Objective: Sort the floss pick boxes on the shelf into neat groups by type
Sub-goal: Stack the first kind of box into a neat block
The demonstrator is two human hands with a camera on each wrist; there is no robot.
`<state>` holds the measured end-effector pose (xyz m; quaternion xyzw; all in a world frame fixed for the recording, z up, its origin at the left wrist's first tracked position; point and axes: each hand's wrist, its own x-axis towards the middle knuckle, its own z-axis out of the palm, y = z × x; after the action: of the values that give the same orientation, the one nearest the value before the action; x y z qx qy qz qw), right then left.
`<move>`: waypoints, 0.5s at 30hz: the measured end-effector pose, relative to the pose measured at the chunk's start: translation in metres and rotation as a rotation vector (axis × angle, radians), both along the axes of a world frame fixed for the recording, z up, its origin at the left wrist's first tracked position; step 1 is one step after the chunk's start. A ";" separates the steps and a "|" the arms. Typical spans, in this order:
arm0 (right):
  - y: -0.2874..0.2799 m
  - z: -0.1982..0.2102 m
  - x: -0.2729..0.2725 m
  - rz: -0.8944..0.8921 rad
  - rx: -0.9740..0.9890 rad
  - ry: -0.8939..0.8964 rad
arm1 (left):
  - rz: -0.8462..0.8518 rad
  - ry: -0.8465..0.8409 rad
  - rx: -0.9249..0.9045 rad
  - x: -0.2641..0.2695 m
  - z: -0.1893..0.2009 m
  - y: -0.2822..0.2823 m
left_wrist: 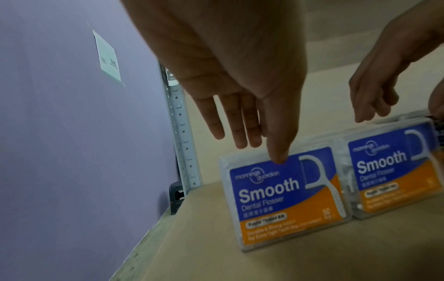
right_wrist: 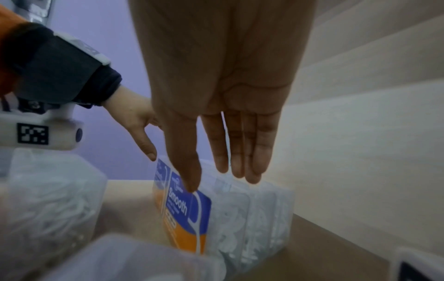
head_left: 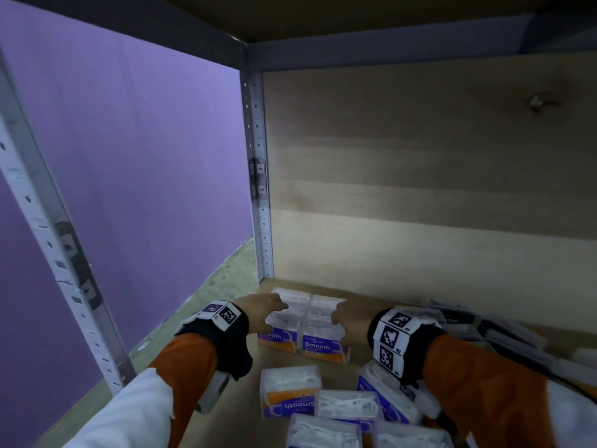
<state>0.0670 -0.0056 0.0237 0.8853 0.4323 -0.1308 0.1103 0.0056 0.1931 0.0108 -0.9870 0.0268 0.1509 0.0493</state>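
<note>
**Two Smooth flosser boxes squared up at the back corner; a loose pile still waits**

Head view: at lower centre of the frame, two Smooth Dental Flosser boxes stand side by side, touching, near the back left corner of the wooden shelf. The left hand rests against the left end of the pair and the right hand against the right end, as if evening them up. At the bottom of the frame a jumble of clear boxes lies at mixed angles, one label upside down. At lower right, dark-labelled boxes sit apart; their type cannot be read. By this showing the sorting is barely started: one small group stands, most boxes remain.

Left wrist view: the left hand is released, fingers straight, the thumb tip touching the top of the nearer box. The boxes are clear plastic with blue-and-orange labels showing a white floss pick. The right hand, upper right, has loosely curled fingers over the second box.

Right wrist view: the right hand's fingers are straight and together, thumb on the label edge, grasping nothing. White picks show through the clear side.
</note>
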 end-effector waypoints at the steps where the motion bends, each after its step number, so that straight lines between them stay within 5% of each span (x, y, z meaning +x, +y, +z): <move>1: -0.003 0.002 -0.001 -0.005 0.001 0.007 | -0.013 -0.008 -0.004 -0.002 0.002 -0.001; 15: -0.043 0.015 -0.024 -0.160 -0.155 0.250 | -0.122 0.126 -0.165 -0.038 0.021 -0.045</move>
<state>0.0434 -0.0490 0.0388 0.8827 0.3593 -0.2811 0.1128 -0.0319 0.1486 0.0316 -0.9728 0.1023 0.2066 -0.0247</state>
